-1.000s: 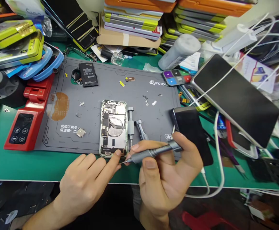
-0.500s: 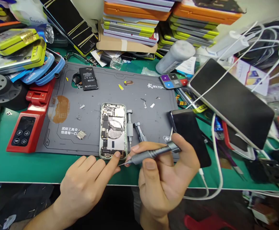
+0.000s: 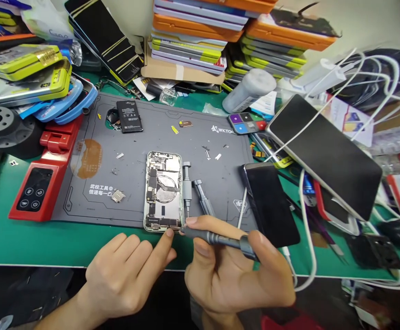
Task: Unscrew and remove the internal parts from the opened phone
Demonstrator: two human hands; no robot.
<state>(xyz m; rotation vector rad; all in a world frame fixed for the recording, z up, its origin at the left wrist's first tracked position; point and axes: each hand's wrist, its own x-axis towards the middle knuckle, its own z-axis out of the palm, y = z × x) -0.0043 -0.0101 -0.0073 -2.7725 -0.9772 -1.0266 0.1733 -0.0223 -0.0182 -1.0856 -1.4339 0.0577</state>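
Note:
An opened phone (image 3: 164, 192) lies upright on the grey mat (image 3: 117, 137), its inner parts exposed. My right hand (image 3: 237, 270) grips a grey screwdriver (image 3: 217, 239), whose tip end is at the phone's lower right corner. My left hand (image 3: 131, 270) rests its index fingertip on the phone's bottom edge, the other fingers curled, and holds nothing that I can see. Two more grey screwdrivers, one upright (image 3: 186, 185) and one tilted (image 3: 203, 197), lie right of the phone. A black battery (image 3: 129, 117) is at the mat's upper left, and a small metal part (image 3: 118, 196) sits left of the phone.
At the left is a red device (image 3: 35, 190) with touch buttons. Stacked boxes (image 3: 189, 39) stand at the back. On the right are a dark phone (image 3: 272, 201), a large grey tablet-like slab (image 3: 324, 156), a spray bottle (image 3: 250, 90) and looping white cables (image 3: 310, 238).
My right hand has lowered and tilted the screwdriver flatter, bringing its tip end onto the phone's lower right corner. The whole view has shifted slightly.

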